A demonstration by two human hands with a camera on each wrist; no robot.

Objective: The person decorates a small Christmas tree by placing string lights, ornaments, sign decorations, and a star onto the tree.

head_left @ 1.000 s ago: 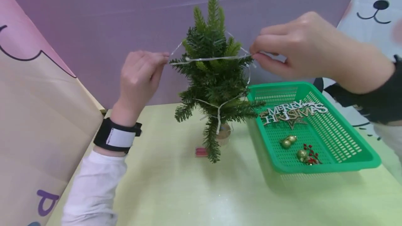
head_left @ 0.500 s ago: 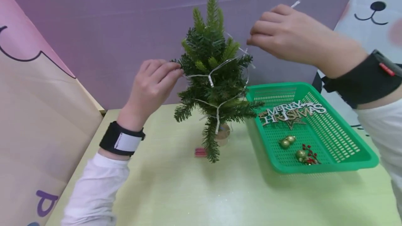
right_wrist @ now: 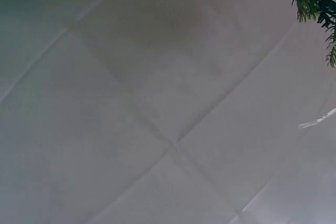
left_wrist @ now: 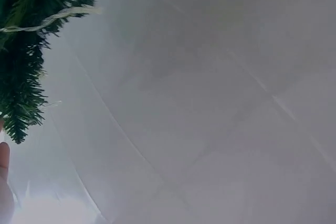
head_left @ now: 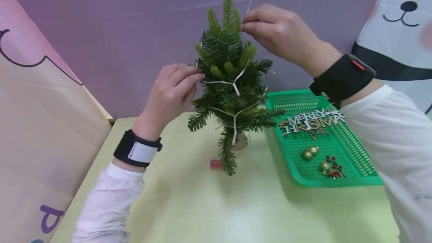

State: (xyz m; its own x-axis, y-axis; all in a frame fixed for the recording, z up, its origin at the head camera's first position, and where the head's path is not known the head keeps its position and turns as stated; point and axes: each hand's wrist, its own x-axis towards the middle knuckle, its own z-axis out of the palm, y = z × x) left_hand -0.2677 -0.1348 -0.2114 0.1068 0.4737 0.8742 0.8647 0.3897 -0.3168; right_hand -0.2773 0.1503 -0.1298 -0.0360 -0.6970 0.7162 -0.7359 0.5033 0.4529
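Observation:
A small artificial Christmas tree (head_left: 226, 70) stands upright on the table, wound with a clear string of lights (head_left: 219, 82). My left hand (head_left: 175, 89) is at the tree's left side, pinching the light string by a branch tip; its fingertips partly hide the contact. My right hand (head_left: 283, 33) is beside the upper right of the tree and pinches another stretch of the string, whose end pokes up above the fingers. In the left wrist view, green branches (left_wrist: 31, 40) with a wire fill the upper left corner. A light string end (right_wrist: 317, 121) shows in the right wrist view.
A green plastic basket (head_left: 293, 173) to the right holds a Merry Christmas sign (head_left: 310, 121), gold baubles (head_left: 308, 153) and a red berry sprig (head_left: 334, 167). My right sleeve covers part of it. A small red item (head_left: 216, 164) lies by the tree base.
My right hand released the front stretch of string, rose, then moved left toward the treetop. My left hand shifted right, against the branches. The front string now hangs lower, forming a Y shape.

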